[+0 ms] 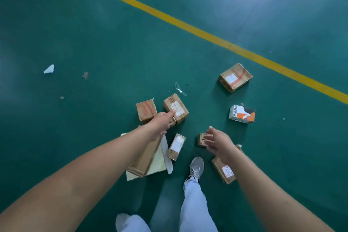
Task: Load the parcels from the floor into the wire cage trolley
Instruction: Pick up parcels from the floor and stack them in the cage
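Several cardboard parcels lie scattered on the green floor. My left hand (pixel 162 122) reaches out with fingers extended over a labelled brown box (pixel 178 106), beside a box with red marks (pixel 146 109). My right hand (pixel 216 140) hovers with fingers spread, empty, above a small brown box (pixel 201 139). A long carton (pixel 143 158) lies under my left forearm on a pale yellow sheet. Between my arms sits a narrow box with a white label (pixel 176 146). Other parcels: a flat box (pixel 235 77), a white and orange box (pixel 242 114), a box by my right wrist (pixel 224 172). No wire cage trolley is in view.
A yellow line (pixel 207 34) crosses the floor diagonally. Paper scraps (pixel 49 69) and a bit of clear plastic (pixel 179 88) litter the floor. My foot in a grey shoe (pixel 196 167) stands among the parcels, the other shoe (pixel 122 221) at the bottom edge.
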